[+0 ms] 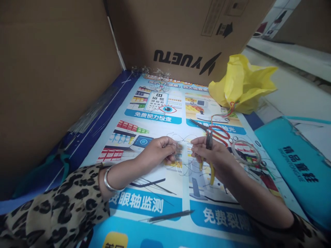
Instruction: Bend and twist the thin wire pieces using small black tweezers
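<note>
My left hand (167,148) pinches a bent piece of thin wire (184,166), which spreads in loops between both hands above the printed poster. My right hand (210,153) is closed around small pliers (212,172) with yellow handles; their dark jaws point up and away from me. The thumb and forefinger of that hand are also at the wire's right side, but whether they grip it I cannot tell. Just beyond this hand lie scissors (218,132) with red handles. Below the hands rests a bundle of dark straight wires (172,215).
Cardboard (165,38) walls rise at the back and left. A yellow plastic bag (240,82) stands back right, near a wire coil (245,152) and a turquoise box (289,165). Wire bundles (90,113) and teal-handled pliers (57,160) lie left; tangled wire pieces (160,77) sit at the back.
</note>
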A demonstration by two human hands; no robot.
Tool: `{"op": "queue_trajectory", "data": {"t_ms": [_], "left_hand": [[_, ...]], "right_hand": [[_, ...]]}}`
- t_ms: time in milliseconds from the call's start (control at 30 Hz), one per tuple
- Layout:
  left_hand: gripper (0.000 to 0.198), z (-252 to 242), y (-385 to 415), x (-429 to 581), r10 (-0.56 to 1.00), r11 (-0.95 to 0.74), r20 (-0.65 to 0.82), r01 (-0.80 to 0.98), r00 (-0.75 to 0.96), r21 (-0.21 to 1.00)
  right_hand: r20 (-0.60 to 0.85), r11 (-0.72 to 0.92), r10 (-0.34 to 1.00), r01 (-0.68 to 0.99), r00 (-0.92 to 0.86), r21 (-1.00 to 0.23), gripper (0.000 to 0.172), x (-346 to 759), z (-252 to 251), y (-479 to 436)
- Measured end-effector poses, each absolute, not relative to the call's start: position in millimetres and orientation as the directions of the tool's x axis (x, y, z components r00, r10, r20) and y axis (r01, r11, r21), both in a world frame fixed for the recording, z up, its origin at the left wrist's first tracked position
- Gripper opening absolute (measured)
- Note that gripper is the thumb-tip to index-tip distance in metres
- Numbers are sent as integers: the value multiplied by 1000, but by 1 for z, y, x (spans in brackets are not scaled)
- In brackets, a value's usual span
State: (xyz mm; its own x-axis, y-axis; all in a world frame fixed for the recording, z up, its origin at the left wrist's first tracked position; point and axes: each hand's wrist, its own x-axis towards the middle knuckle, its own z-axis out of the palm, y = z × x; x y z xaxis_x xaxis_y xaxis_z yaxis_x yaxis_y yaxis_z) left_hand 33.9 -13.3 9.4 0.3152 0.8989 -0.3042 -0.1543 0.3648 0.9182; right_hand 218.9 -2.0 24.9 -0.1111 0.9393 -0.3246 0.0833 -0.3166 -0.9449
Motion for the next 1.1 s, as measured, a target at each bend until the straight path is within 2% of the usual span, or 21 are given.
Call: {"op": "queue_trajectory", "data": {"t_ms": [367,600,733,833,1100], "left_hand": [[18,10,-14,35,886,349,-329,-1,325,937],[15,10,-16,36,872,284,-287,68,397,956],[12,11,-16,36,866,276,-288,89,408,957],[15,11,-16,36,869,287,-291,70,401,955],[28,10,-16,33,881,313,-272,-45,386,949]], "right_hand": [[-310,-303,948,98,-67,-948,38,217,27,-5],[-296,-276,949,168,-106,-946,33,215,33,-7],[-267,-241,955,185,-130,-953,22,216,31,-7],[-251,-221,958,204,-137,-954,16,216,30,-7],[-230,-193,966,260,-121,-946,16,215,31,-8]]}}
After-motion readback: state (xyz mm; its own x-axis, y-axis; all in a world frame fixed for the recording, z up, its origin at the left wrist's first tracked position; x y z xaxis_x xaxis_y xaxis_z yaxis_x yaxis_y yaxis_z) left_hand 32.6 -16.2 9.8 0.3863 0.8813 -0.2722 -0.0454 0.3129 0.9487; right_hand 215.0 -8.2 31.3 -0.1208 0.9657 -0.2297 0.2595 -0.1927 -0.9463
